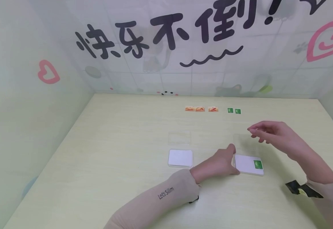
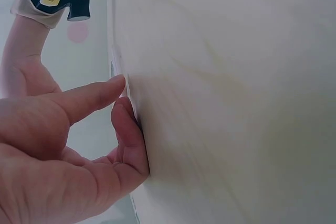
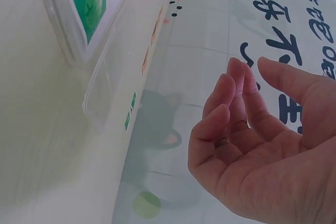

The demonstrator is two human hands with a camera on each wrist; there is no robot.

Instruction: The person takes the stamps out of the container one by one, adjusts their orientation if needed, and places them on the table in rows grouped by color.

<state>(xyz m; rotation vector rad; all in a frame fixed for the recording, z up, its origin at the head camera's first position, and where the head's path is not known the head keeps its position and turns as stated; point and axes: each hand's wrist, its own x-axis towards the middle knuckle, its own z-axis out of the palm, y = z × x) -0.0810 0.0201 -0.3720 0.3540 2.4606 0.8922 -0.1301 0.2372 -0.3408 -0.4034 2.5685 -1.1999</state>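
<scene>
A flat clear case [image 1: 245,163] with a white surface lies under my left hand [image 1: 219,162]. That hand grips the case's left end, thumb at the near corner and a finger by the far one. A green picture sticker [image 1: 258,164] sits on the white surface toward its right end, seen larger in the right wrist view [image 3: 90,4]. The case's transparent lid [image 3: 100,82] stands out beyond its far edge. Above and right of the lid, my right hand [image 1: 275,135] hangs in the air, fingers loosely bent, thumb apart from them, holding nothing.
A second white-filled case [image 1: 180,158] lies to the left, with its clear lid [image 1: 179,137] behind it. Along the back of the table [image 1: 112,133] run several small orange pieces [image 1: 200,109] and two green ones [image 1: 230,110]. A printed wall [image 1: 166,76] rises behind.
</scene>
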